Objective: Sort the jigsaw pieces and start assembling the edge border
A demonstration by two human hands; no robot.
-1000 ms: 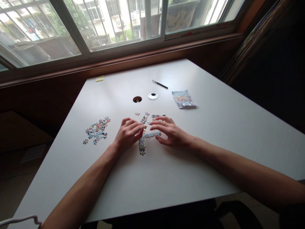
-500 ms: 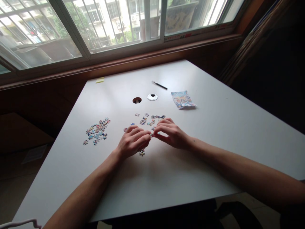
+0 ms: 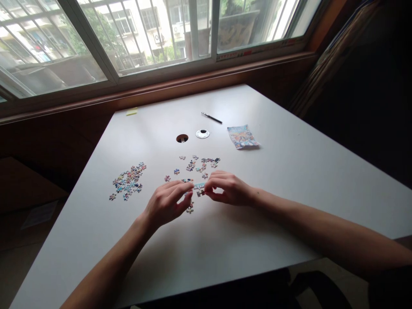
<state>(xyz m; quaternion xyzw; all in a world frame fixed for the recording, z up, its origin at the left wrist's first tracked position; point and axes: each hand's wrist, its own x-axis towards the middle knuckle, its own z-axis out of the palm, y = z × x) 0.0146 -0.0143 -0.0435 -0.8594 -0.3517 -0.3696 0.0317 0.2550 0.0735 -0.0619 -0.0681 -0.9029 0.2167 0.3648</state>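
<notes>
Both of my hands meet over the middle of a white table (image 3: 225, 240). My left hand (image 3: 165, 202) has its fingers curled, the tips pinching one end of a small joined strip of jigsaw pieces (image 3: 199, 186). My right hand (image 3: 227, 189) pinches the other end of the same strip. A few loose pieces (image 3: 190, 208) lie just under my left fingertips. Several more scattered pieces (image 3: 201, 164) lie beyond the hands. A larger heap of loose jigsaw pieces (image 3: 128, 181) sits to the left.
Farther back lie a printed puzzle picture bag (image 3: 241, 136), a black pen (image 3: 211, 117), a round cable hole (image 3: 182, 138) with its white cap (image 3: 202, 134) beside it, and a yellow note pad (image 3: 131, 111). A window runs behind the table. Dark floor lies left.
My hands have drawn back toward me and gone from lying on the pieces to pinching a short strip between them. The long joined column no longer shows. The camera has tipped down slightly.
</notes>
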